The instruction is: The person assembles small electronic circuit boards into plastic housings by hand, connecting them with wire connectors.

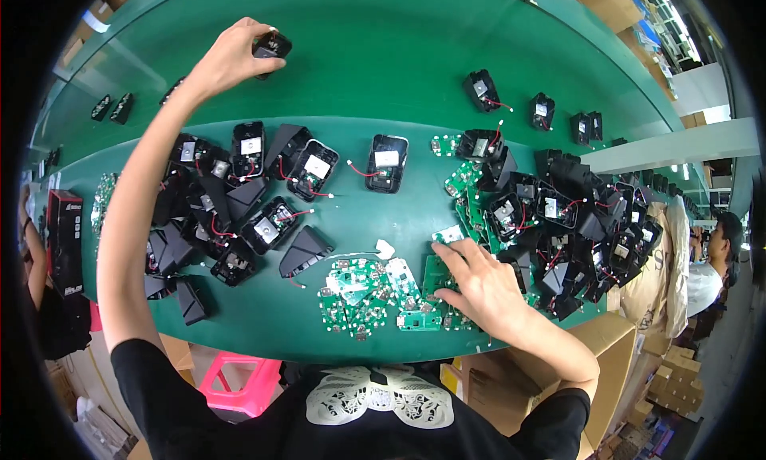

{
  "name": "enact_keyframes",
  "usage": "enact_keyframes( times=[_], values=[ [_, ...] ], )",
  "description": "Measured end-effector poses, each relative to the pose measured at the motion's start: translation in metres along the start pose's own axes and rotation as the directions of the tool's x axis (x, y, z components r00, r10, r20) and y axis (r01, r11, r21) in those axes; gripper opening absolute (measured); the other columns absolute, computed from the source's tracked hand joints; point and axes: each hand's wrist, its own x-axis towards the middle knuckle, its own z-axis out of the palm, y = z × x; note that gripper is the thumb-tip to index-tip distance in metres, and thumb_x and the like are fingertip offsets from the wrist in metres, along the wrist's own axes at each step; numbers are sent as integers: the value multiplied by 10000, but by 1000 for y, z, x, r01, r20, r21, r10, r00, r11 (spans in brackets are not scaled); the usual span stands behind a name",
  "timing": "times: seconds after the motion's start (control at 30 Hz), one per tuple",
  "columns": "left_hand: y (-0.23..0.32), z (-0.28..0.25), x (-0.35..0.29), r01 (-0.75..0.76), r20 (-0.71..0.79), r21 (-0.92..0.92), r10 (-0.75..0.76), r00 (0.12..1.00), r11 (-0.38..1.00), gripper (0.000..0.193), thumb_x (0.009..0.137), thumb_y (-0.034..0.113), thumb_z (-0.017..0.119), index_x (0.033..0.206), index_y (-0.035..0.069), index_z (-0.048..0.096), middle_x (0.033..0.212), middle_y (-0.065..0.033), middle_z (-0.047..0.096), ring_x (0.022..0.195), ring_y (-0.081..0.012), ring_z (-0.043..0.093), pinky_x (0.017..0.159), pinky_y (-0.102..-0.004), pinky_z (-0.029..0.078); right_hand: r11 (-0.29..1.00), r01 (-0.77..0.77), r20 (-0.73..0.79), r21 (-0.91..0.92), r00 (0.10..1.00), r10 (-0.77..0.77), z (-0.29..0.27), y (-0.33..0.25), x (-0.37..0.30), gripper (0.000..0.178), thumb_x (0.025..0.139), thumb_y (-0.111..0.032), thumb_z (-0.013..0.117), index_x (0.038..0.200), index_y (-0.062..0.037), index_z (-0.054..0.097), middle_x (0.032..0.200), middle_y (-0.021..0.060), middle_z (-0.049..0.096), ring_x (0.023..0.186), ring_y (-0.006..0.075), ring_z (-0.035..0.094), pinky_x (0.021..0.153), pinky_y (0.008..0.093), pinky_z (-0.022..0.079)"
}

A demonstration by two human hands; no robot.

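At the far left, my left hand (233,57) is closed around a black plastic housing (273,47), holding it over the green surface at the back. My right hand (483,292) reaches low over the circuit boards right of centre. Its thumb and forefinger span a green circuit board (436,275), gripping it by its ends. Beside that hand lies a loose pile of small green boards (355,296). A single open housing (388,163) with a silver block and a red wire rests in the middle of the table.
Black housings are heaped at the left (215,197) and the right (558,221). More housings (481,90) stand on the far green strip. A pink stool (239,380) and a cardboard box (590,356) are below the table edge. Another person (710,260) is at far right.
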Motion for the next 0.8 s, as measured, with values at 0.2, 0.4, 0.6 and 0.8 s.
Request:
enact_keyframes(
  times=[0.2,0.4,0.6,0.8],
  values=[
    [165,-54,-66,478,438,-872,-271,857,104,426,786,418,562,1004,57,502,788,-80,621,583,-86,534,375,-202,364,786,-242,148,569,970,192,-21,23,8,159,734,-98,700,855,-4,661,766,82,593,643,147,595,490,248,497],
    [263,-37,-142,521,614,-584,82,785,-623,526,836,159,429,1322,53,256,1014,-182,511,817,-285,588,607,-413,564,585,24,-282,811,892,354,-56,-18,-30,181,683,16,726,846,37,649,833,94,592,706,103,596,467,183,517],
    [295,-68,-149,652,622,-736,200,757,-181,511,880,62,362,1344,88,150,1014,-138,474,687,-132,551,482,-242,472,904,426,-698,33,657,-285,-51,-28,-45,279,583,-21,784,836,-31,666,758,66,638,648,169,629,512,230,501],
    [305,-56,-155,449,461,-886,110,881,118,505,861,47,381,1315,16,164,944,-162,516,665,-207,560,631,-330,467,789,517,-610,-332,521,-597,-49,-33,-56,250,657,-92,636,894,-20,675,825,43,641,717,143,621,530,183,437]
  ],
)
